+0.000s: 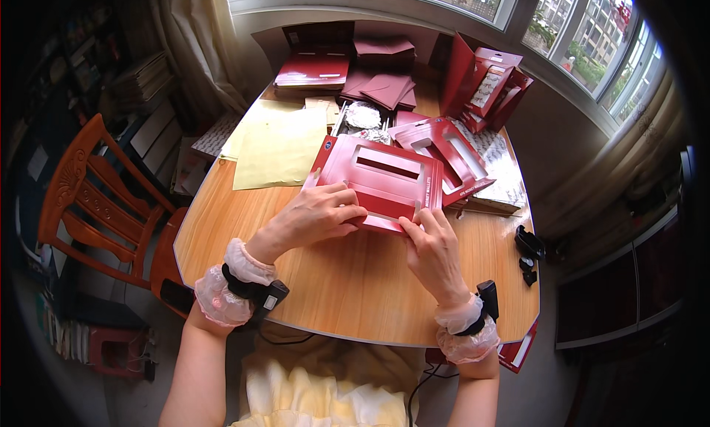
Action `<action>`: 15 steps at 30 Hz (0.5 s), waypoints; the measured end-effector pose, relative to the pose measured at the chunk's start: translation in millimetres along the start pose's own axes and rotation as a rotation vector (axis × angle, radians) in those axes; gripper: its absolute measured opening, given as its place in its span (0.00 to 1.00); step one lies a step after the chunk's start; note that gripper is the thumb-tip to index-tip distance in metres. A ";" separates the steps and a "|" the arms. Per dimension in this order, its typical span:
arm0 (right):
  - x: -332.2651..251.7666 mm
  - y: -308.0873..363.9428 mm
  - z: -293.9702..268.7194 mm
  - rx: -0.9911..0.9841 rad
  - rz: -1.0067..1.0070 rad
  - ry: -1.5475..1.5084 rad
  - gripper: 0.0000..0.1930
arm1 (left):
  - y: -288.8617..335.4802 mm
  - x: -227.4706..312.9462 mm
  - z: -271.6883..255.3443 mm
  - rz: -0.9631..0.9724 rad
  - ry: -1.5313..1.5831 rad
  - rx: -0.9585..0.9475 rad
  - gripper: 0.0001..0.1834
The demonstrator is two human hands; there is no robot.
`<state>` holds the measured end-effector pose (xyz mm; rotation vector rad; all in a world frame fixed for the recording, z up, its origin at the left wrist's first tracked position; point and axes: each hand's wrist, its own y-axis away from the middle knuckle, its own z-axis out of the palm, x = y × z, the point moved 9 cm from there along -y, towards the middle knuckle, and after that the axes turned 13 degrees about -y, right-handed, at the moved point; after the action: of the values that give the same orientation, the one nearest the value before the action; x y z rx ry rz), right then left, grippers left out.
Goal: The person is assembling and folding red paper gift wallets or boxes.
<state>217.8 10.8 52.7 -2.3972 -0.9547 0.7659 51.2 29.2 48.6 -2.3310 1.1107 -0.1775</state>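
A flat red cardboard package point(392, 197) with a long cut-out window is raised over the middle of the table, tilted toward me. My left hand point(318, 214) grips its near left edge, fingers curled over the front. My right hand point(433, 251) pinches the near right corner between thumb and fingers. Just behind it, to the right, lies another red window package point(451, 157), partly overlapped by the held one. White patterned items point(364, 115) sit in a dark tray beyond the package, and its far edge hides part of them.
Yellow sheets point(277, 146) lie at the table's left. At the back are stacked red boxes point(314, 70) and dark red envelopes point(381, 86); upright red packages point(492, 86) stand back right. Small black objects point(528, 249) rest by the right edge. A wooden chair point(103, 205) stands left.
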 end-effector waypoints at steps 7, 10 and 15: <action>-8.7 -2.2 -12.8 0.083 -0.059 0.133 0.16 | -0.5 -2.9 -9.5 -0.015 0.039 0.046 0.18; -8.6 -2.2 -14.9 0.074 -0.061 0.144 0.18 | -1.5 -1.7 -13.2 -0.017 0.038 0.047 0.17; -9.6 -1.9 -15.1 0.099 -0.072 0.117 0.19 | -1.1 -0.4 -14.0 -0.015 0.056 0.057 0.17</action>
<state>220.7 2.1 68.2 -2.2825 -0.9285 0.6248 46.9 24.2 61.0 -2.2967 1.1009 -0.2784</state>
